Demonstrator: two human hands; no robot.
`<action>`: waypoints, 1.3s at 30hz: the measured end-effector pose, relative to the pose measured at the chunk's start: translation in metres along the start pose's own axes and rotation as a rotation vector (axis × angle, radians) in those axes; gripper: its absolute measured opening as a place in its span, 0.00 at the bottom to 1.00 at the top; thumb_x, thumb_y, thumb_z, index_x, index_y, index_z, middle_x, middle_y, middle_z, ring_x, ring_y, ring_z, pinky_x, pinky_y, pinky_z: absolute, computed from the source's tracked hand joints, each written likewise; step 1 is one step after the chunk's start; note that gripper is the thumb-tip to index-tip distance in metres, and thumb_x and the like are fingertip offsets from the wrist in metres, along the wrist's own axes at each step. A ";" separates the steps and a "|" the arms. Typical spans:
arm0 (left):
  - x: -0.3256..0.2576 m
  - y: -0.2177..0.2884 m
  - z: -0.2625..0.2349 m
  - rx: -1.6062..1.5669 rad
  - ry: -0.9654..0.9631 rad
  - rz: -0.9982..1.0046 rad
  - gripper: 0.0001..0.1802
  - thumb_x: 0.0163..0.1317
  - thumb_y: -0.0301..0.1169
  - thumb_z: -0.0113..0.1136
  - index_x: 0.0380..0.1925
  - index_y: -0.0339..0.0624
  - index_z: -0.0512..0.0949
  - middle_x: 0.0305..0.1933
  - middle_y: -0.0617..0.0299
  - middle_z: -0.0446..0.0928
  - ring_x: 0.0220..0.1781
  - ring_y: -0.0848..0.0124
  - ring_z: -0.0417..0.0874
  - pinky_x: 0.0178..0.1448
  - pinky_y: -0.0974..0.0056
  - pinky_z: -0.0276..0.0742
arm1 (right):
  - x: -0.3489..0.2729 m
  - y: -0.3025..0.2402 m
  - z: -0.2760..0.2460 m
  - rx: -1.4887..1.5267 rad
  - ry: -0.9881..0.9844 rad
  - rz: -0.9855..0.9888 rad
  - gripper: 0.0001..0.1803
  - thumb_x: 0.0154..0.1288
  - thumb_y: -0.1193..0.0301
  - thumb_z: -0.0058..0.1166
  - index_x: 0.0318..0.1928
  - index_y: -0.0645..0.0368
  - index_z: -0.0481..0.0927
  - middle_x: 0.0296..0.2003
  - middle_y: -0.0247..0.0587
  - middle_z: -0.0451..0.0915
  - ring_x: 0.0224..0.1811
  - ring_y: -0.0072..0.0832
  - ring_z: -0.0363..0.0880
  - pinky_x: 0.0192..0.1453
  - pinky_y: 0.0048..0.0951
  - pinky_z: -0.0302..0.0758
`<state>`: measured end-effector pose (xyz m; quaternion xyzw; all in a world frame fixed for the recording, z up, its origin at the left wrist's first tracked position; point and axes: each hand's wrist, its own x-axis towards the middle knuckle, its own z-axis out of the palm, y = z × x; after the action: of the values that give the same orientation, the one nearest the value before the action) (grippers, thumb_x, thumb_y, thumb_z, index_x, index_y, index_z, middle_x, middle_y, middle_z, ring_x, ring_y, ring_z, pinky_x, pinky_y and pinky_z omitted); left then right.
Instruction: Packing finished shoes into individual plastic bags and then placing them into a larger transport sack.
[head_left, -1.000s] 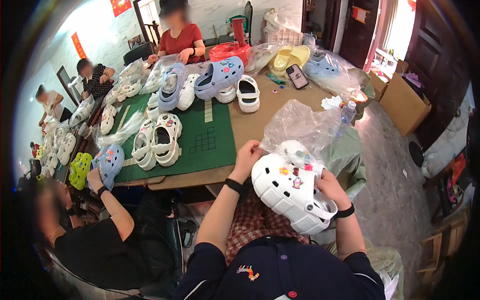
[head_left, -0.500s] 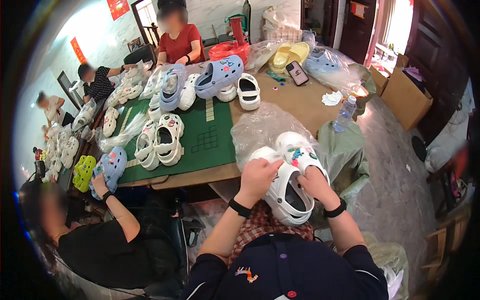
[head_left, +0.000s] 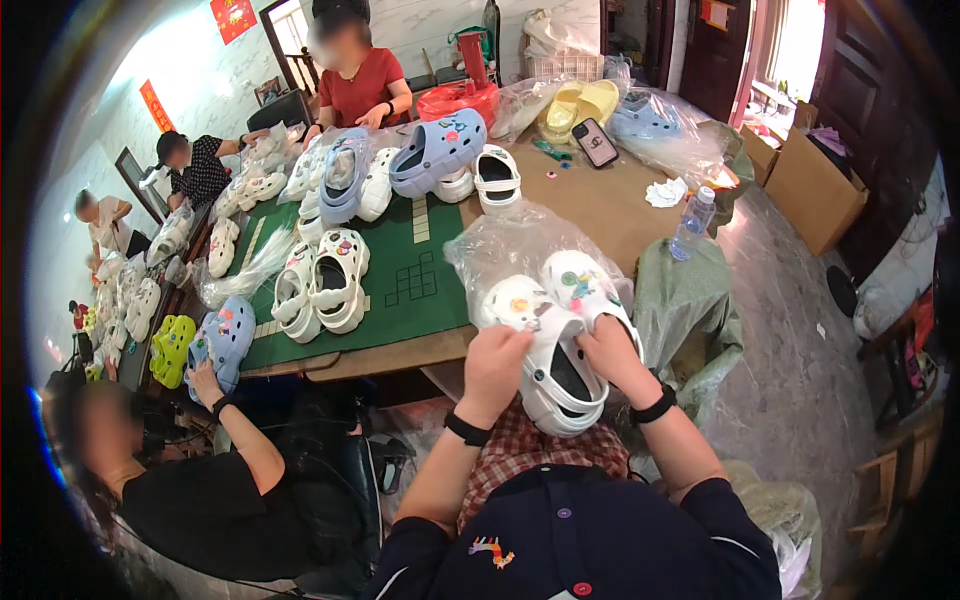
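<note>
- Holding a pair of white clogs (head_left: 556,345) above your lap, you keep them at the near edge of the worktop (head_left: 600,205).
- Your left hand (head_left: 496,362) is closed over the left clog's side.
- Your right hand (head_left: 612,352) grips the right clog's heel.
- A clear plastic bag (head_left: 500,245) lies just behind the clogs.
- A water bottle (head_left: 692,222) stands to the right.

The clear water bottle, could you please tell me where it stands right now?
In the head view the clear water bottle stands upright on the table's right edge, just below a crumpled white cloth and right of the person's right hand.
</note>
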<state>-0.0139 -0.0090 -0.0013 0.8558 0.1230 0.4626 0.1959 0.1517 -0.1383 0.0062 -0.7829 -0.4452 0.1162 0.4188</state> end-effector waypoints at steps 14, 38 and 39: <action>-0.034 -0.009 0.007 0.122 0.113 -0.097 0.24 0.54 0.27 0.60 0.53 0.40 0.74 0.47 0.48 0.72 0.50 0.50 0.73 0.55 0.51 0.67 | 0.050 0.029 0.028 -0.459 0.053 -0.241 0.17 0.60 0.66 0.53 0.37 0.73 0.75 0.33 0.66 0.77 0.41 0.59 0.76 0.46 0.48 0.73; -0.036 0.037 0.103 0.519 -0.141 0.225 0.28 0.59 0.30 0.51 0.62 0.64 0.69 0.54 0.57 0.69 0.63 0.57 0.68 0.66 0.52 0.59 | -0.016 0.072 -0.017 -0.360 0.254 0.068 0.10 0.63 0.65 0.54 0.34 0.59 0.78 0.30 0.53 0.80 0.35 0.52 0.79 0.37 0.48 0.74; -0.032 0.037 0.105 0.541 -0.139 0.184 0.28 0.59 0.30 0.50 0.62 0.63 0.69 0.53 0.57 0.70 0.62 0.57 0.68 0.66 0.52 0.60 | -0.032 0.071 -0.021 -0.338 0.172 0.069 0.10 0.64 0.65 0.54 0.34 0.60 0.77 0.31 0.53 0.80 0.35 0.53 0.78 0.38 0.47 0.74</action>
<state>0.0580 -0.0780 -0.0598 0.9141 0.1503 0.3692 -0.0743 0.1872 -0.1928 -0.0406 -0.8638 -0.3940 -0.0133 0.3138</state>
